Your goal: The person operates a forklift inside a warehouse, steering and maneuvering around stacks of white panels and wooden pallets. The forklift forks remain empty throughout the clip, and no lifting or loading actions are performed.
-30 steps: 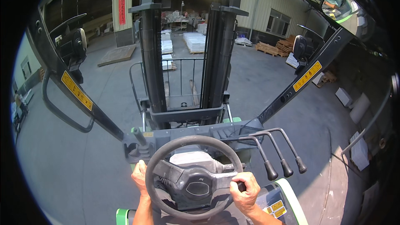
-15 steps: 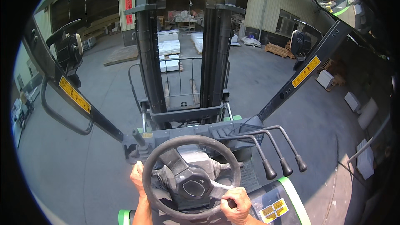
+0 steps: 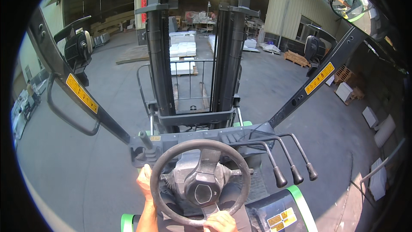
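A dark steering wheel [image 3: 155, 163] stands in front of me in a forklift cab. My right hand [image 3: 220, 222] is closed on the bottom of its rim, knuckles up. Beside the rim's left side is my left hand [image 3: 145, 181], fingers curled; whatever they grip is hidden. The steering column [image 3: 203, 192] with its round-cornered centre pad shows inside the wheel. An upright lever [image 3: 145, 139] rises from the dashboard just beyond my left hand. To the right, three bent levers with black knobs [image 3: 296, 175] reach toward me, untouched.
The black mast [image 3: 164, 60] rises ahead, with a load guard and two forks [image 3: 204, 96] low beyond it. White slabs on pallets [image 3: 183, 50] lie in front. Wooden pallets [image 3: 297, 58] and white blocks [image 3: 344, 91] line the right. Slanted cab pillars [image 3: 81, 92] flank me.
The steering wheel has turned clockwise, and my right hand has travelled with it from the lower right to the bottom. My left hand stays beside the rim. The view has swung slightly left.
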The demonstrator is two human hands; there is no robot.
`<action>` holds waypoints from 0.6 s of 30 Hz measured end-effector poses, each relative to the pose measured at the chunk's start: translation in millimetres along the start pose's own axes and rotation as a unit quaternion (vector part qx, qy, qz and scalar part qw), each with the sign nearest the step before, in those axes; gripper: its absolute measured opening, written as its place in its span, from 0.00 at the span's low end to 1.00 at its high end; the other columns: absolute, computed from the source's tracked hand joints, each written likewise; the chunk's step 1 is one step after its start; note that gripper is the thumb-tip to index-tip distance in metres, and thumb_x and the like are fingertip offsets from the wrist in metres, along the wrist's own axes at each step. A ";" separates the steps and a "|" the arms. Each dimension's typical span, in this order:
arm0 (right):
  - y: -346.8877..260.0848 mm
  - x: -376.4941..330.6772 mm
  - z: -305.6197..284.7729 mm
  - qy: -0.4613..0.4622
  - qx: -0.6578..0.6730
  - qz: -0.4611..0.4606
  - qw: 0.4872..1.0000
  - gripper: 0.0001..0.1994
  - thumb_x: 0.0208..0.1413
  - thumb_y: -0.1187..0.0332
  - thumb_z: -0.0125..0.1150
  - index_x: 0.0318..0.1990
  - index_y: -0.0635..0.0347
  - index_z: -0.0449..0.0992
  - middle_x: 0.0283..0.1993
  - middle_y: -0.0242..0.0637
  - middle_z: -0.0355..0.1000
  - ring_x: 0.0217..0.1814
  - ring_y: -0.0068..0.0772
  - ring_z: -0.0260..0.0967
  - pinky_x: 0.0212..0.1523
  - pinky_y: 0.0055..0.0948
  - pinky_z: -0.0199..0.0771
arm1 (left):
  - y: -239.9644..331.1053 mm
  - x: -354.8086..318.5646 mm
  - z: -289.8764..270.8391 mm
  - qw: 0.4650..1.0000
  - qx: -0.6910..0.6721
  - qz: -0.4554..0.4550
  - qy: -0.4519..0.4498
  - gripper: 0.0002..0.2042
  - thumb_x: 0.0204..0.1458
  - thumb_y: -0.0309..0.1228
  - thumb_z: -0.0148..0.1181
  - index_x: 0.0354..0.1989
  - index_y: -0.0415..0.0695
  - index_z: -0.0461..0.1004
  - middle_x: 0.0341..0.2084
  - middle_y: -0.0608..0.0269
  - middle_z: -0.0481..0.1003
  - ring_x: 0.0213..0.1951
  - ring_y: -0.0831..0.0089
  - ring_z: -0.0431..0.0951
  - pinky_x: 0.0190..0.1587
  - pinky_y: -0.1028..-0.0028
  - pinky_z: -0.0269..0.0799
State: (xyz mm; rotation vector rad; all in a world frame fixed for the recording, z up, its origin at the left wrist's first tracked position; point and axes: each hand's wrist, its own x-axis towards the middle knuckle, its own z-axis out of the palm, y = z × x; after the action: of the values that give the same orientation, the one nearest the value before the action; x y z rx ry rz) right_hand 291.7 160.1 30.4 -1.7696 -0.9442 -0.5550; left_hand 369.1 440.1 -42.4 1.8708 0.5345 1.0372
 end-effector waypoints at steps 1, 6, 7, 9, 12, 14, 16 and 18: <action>-3.8 1.8 4.5 -0.019 0.015 -0.003 1.000 0.12 0.36 0.79 0.67 0.34 0.60 0.78 0.27 0.38 0.72 0.28 0.43 0.69 0.31 0.41 0.67 | -3.1 -0.8 -1.7 1.000 0.009 -0.006 0.004 0.19 0.64 0.36 0.50 0.21 0.36 0.65 0.12 0.59 0.63 0.19 0.73 0.59 0.23 0.66 0.60; -14.6 9.9 31.2 -0.063 0.040 -0.031 0.997 0.12 0.36 0.78 0.67 0.32 0.59 0.76 0.28 0.38 0.72 0.27 0.42 0.68 0.30 0.41 0.64 | -0.9 3.1 -8.2 0.999 0.018 -0.040 0.003 0.20 0.64 0.37 0.49 0.23 0.35 0.70 0.13 0.55 0.68 0.18 0.68 0.63 0.24 0.64 0.63; -16.5 12.2 35.2 -0.066 0.042 -0.033 0.996 0.11 0.37 0.77 0.67 0.32 0.59 0.76 0.28 0.38 0.71 0.27 0.42 0.68 0.30 0.40 0.64 | -1.4 4.5 -8.7 0.999 0.014 -0.039 0.004 0.20 0.64 0.37 0.49 0.23 0.35 0.70 0.13 0.55 0.68 0.18 0.68 0.63 0.24 0.64 0.63; -19.8 14.4 42.3 -0.070 0.046 -0.036 0.996 0.11 0.37 0.77 0.68 0.31 0.58 0.75 0.27 0.38 0.71 0.27 0.42 0.67 0.30 0.40 0.63 | 0.2 4.9 -9.5 0.999 0.011 -0.035 0.004 0.20 0.64 0.38 0.48 0.23 0.35 0.71 0.13 0.55 0.68 0.18 0.68 0.63 0.24 0.64 0.64; -27.8 23.7 49.2 -0.072 0.054 -0.040 0.995 0.11 0.38 0.73 0.70 0.31 0.58 0.75 0.29 0.38 0.72 0.28 0.41 0.67 0.31 0.40 0.63 | 4.4 1.2 -11.4 0.999 0.007 -0.038 0.000 0.20 0.64 0.38 0.48 0.23 0.35 0.71 0.14 0.55 0.68 0.18 0.69 0.63 0.25 0.64 0.64; -28.5 28.1 56.0 -0.083 0.034 -0.059 0.994 0.10 0.38 0.72 0.71 0.30 0.58 0.75 0.32 0.40 0.73 0.30 0.43 0.68 0.32 0.39 0.65 | 5.0 0.0 -11.4 0.999 -0.012 -0.053 -0.007 0.20 0.64 0.38 0.48 0.24 0.35 0.71 0.14 0.55 0.68 0.19 0.69 0.63 0.25 0.64 0.64; -28.8 30.7 63.3 -0.066 0.038 -0.071 0.995 0.10 0.38 0.73 0.70 0.29 0.59 0.75 0.33 0.42 0.73 0.31 0.44 0.68 0.34 0.40 0.67 | 6.4 -0.3 -11.5 0.998 0.000 -0.061 -0.012 0.20 0.64 0.38 0.48 0.24 0.35 0.70 0.14 0.55 0.68 0.19 0.71 0.63 0.25 0.65 0.63; -29.6 34.2 71.7 -0.051 0.046 -0.071 0.995 0.10 0.37 0.74 0.69 0.30 0.59 0.76 0.35 0.44 0.73 0.33 0.46 0.69 0.36 0.42 0.69 | 5.7 -1.0 -8.4 0.998 -0.009 -0.066 -0.015 0.20 0.63 0.38 0.48 0.23 0.35 0.70 0.14 0.55 0.68 0.20 0.72 0.63 0.25 0.65 0.63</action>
State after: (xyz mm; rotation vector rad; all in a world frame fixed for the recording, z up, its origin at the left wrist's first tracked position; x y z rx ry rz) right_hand 283.8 243.2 44.7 -1.6704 -1.1557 -0.5058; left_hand 361.3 440.7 -35.9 1.8057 0.6206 0.9222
